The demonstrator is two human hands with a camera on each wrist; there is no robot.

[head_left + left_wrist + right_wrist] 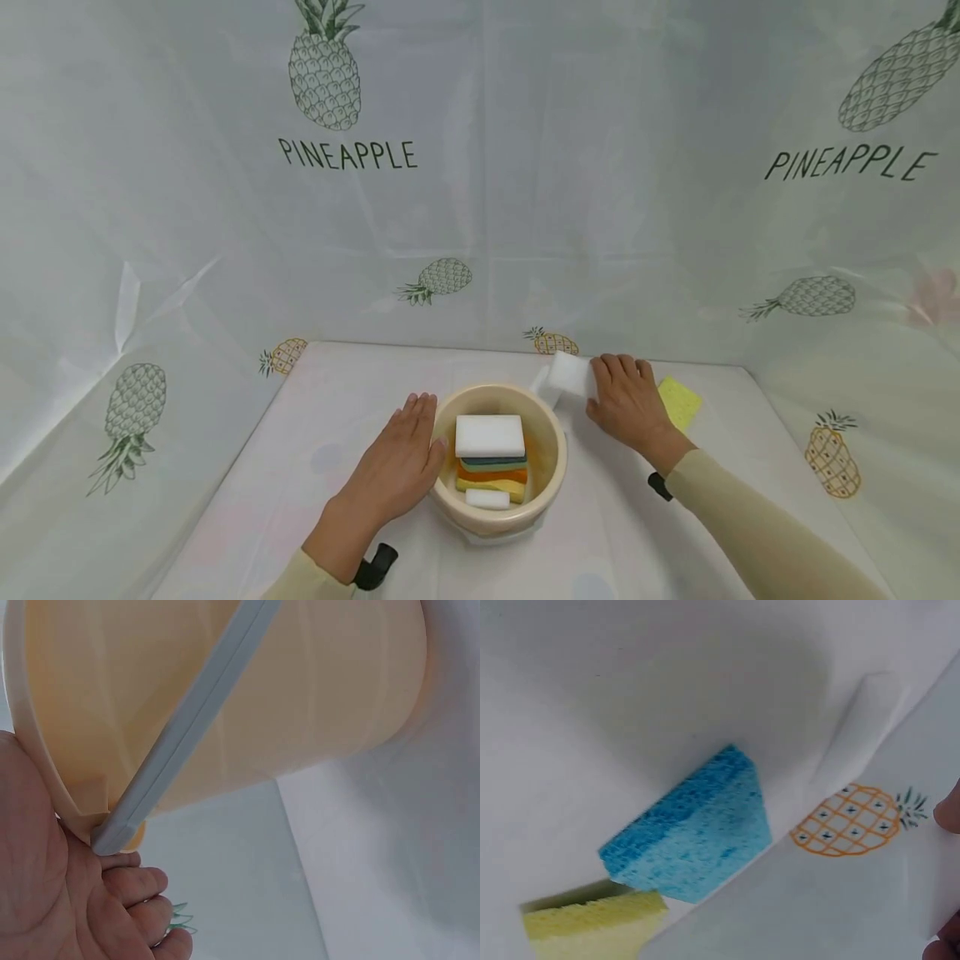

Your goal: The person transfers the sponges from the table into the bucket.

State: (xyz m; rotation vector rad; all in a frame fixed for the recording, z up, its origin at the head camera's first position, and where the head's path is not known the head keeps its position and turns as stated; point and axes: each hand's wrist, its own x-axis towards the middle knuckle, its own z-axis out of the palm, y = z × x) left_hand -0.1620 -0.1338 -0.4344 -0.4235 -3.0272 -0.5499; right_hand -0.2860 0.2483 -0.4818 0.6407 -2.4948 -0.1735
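A cream bucket (557,467) holds a stack of sponges: a white block (490,435) on top, blue, green, orange and yellow layers under it, and a small white block (487,499) at the near side. My left hand (397,462) rests on the bucket's left rim, fingers extended; in the left wrist view its palm lies by the handle (187,727) joint. To the right of the bucket, my right hand (630,400) grips a white sponge block (572,373) above the table.
A yellow sponge (680,403) lies beyond the right hand. Beside it stands a blue sponge (694,829), seen in the right wrist view. Another white piece (862,724) lies near the table's back edge. Pineapple-print sheeting (480,208) walls the table (360,375).
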